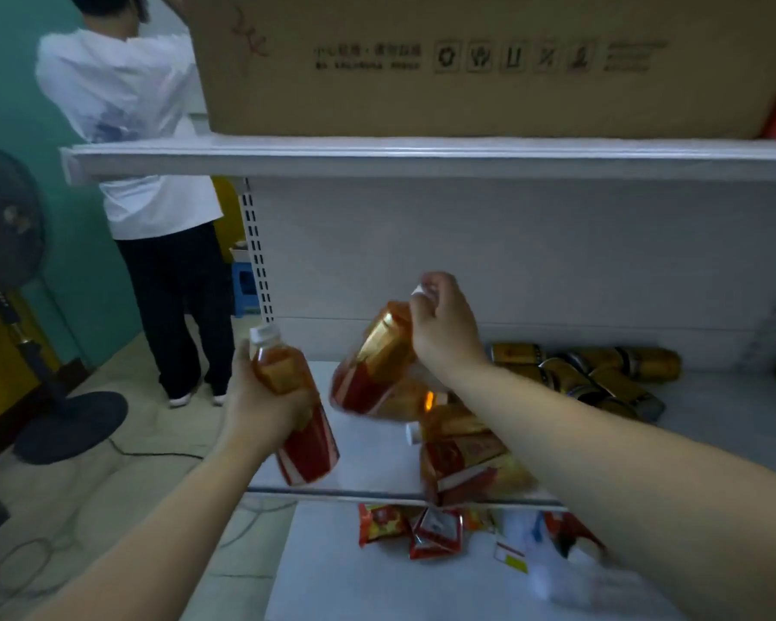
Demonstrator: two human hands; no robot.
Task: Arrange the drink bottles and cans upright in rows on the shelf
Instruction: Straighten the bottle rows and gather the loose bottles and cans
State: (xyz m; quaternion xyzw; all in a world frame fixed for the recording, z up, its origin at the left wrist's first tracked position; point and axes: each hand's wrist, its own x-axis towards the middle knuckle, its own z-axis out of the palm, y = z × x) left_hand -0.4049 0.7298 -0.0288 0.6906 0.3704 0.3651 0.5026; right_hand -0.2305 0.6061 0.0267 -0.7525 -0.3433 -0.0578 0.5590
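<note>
My left hand (265,407) grips an amber drink bottle (294,410) with a white cap and red label, held tilted over the left front of the white shelf (368,468). My right hand (444,327) holds a second, similar bottle (377,365) by its white-capped neck, lifted and tilted above the shelf. More of these bottles (462,459) lie on their sides at the shelf front under my right forearm. Several gold cans (601,374) lie tumbled at the back right of the shelf.
A big cardboard box (467,60) fills the upper shelf (422,156). Red snack packets (413,528) lie on the lower shelf below. A person in a white shirt (144,150) stands at the left, beside a standing fan (14,284) with its cord across the floor.
</note>
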